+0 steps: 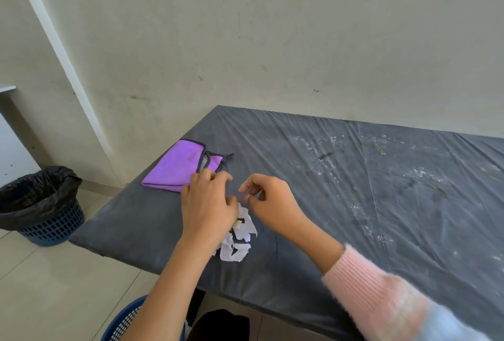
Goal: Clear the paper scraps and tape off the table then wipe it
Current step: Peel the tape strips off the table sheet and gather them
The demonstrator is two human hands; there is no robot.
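A small heap of white paper scraps (237,242) lies near the table's front left edge, partly under my left hand (208,208). My left hand rests over the heap with curled fingers, a few scraps tucked beneath its palm. My right hand (268,201) hovers just right of it, thumb and forefinger pinched near a small white scrap. A folded purple cloth (178,167) lies behind my left hand. Dark bits of tape (325,155) and an olive strip (379,149) lie farther back on the dark table (409,231).
A blue bin with a black liner (41,204) stands on the floor left of the table. Another blue basket (122,324) sits below the table's front edge. White dusty smears cover the table's right half. The wall runs along the far edge.
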